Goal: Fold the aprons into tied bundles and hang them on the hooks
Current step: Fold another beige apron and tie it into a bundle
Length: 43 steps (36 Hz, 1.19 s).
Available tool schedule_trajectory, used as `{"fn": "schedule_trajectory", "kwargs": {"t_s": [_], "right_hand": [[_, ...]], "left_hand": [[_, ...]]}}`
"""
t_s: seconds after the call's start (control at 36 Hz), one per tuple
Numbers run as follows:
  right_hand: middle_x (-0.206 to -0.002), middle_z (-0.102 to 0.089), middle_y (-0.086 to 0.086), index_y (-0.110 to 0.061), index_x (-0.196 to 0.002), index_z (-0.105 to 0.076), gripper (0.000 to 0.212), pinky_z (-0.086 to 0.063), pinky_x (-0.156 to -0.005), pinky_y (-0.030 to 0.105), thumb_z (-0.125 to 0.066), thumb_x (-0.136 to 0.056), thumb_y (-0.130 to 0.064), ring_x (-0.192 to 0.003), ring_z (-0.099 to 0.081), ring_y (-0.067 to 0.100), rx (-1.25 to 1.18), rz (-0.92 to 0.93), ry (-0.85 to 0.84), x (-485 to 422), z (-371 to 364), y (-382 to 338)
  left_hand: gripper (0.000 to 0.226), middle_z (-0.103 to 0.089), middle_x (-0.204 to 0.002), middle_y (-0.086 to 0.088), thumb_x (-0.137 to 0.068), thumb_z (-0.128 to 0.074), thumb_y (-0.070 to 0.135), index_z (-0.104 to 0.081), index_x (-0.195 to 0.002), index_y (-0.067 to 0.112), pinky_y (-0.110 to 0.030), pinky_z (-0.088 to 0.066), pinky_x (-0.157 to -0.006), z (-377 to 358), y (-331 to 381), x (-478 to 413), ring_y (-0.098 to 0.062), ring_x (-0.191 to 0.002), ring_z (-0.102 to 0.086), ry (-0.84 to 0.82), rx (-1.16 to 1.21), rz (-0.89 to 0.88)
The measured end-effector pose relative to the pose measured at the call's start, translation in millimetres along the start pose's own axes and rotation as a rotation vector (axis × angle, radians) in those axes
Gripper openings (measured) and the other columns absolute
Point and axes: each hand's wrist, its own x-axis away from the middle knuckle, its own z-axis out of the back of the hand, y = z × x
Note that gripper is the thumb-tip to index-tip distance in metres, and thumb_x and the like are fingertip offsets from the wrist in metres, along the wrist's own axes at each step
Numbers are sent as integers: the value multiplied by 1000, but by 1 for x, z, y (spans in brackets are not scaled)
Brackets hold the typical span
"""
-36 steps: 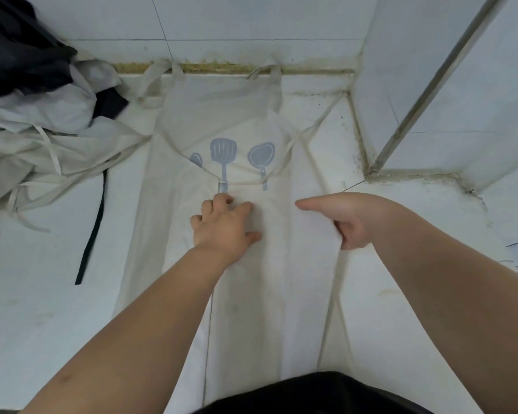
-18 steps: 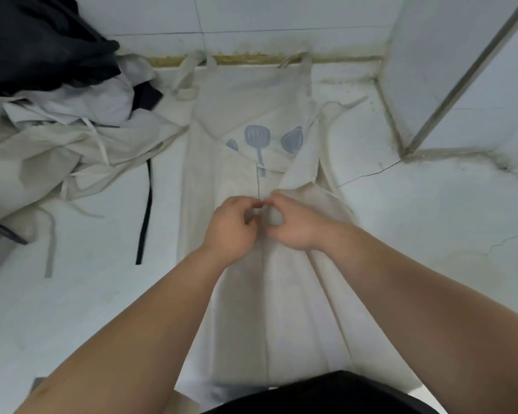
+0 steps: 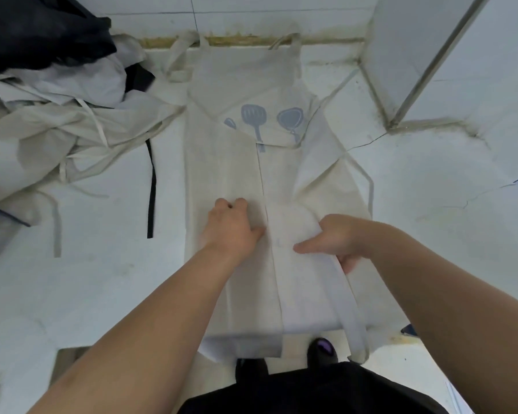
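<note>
On the white tiled floor (image 3: 102, 282), the cream apron (image 3: 225, 171) lies flat and lengthwise, its neck loop at the floor's far edge against the wall and its hem near the person's shoe (image 3: 323, 349). Both long sides are folded inward and meet along a centre line below the printed grey utensils (image 3: 253, 118). The left hand (image 3: 231, 225) rests palm down on the left flap, arm reaching straight forward, thumb stretched toward the centre line; its fingers bend down onto the cloth, and I cannot tell whether they pinch it. The right hand (image 3: 332, 237) holds the right flap's folded edge, thumb on top pointing left, fingers curled beneath. A heap of aprons (image 3: 57, 121) sits toward the floor's far left corner, apart from the flat apron
</note>
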Motion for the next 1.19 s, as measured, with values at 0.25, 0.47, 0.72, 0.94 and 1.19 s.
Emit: {"fn": "schedule_trajectory", "kwargs": {"t_s": [0.25,0.47,0.72,0.94,1.19], "right_hand": [[-64,-54,15,-7,-62,-45,23,-38,-43,21,-53,-83,-3,-49,-49,24,25,195,283,5,-26,-7],[-97,-57,-1,-13,-135,-51,48,-46,-66,25,-55,-88,-4,-84,-57,19,-7,311,86,22,-44,6],[-130,-50,6,-19,-137,-43,64,-40,-94,29,-69,-82,-39,-116,-51,23,279,350,235,33,-53,47],[-140,-29,9,-27,-148,-23,85,-36,-105,35,-61,-80,-61,-126,-40,26,397,395,294,39,-66,64],[-139,-28,8,-31,-149,-21,88,-34,-106,32,-61,-78,-63,-128,-37,25,391,410,279,34,-65,67]], "left_hand": [[36,-45,-122,-8,-87,-63,36,-58,-113,13,-29,-42,-93,-5,3,30,-25,-110,-51,-94,140,-75],[51,-39,-138,-4,-86,-63,37,-50,-132,19,-32,-36,-102,-27,11,72,-26,-124,-39,15,81,-43],[57,-52,-118,-12,-87,-58,51,-43,-120,8,-36,-44,-84,-40,25,103,-29,-108,-53,20,49,243],[23,-56,-114,-15,-100,-39,20,-48,-113,3,-31,-36,-70,-44,31,112,-31,-103,-56,54,-29,250],[17,-59,-86,-2,-97,-45,31,-49,-88,17,-33,-44,-66,-45,39,114,-23,-81,-53,143,150,42]]}}
